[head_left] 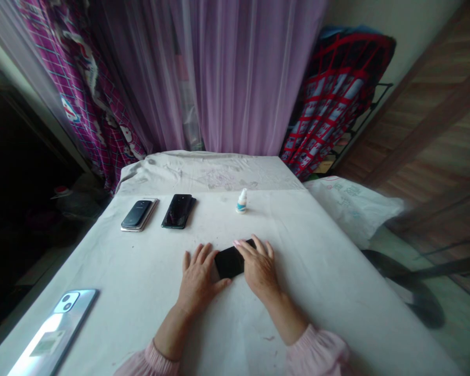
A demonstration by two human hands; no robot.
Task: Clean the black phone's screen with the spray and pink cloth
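Note:
A black smartphone [229, 262] lies slantwise on the white cloth, its dark screen facing up. At its left end, my left hand [198, 277] holds it, thumb along the near edge and the other fingers at the far corner. My right hand [260, 265] grips the right end, its fingers reaching over the screen and covering part of it. The fingertips under the right palm are hidden. Beyond the hands, a small white bottle [242, 201] with a blue label stands upright.
Back left on the cloth-covered table [141, 271] are two stacks of phones, one with a dark blue phone [136, 214] on top, the other with a black phone [176, 211]. A silver phone [55, 334] lies front left. Purple curtains [250, 78] hang behind.

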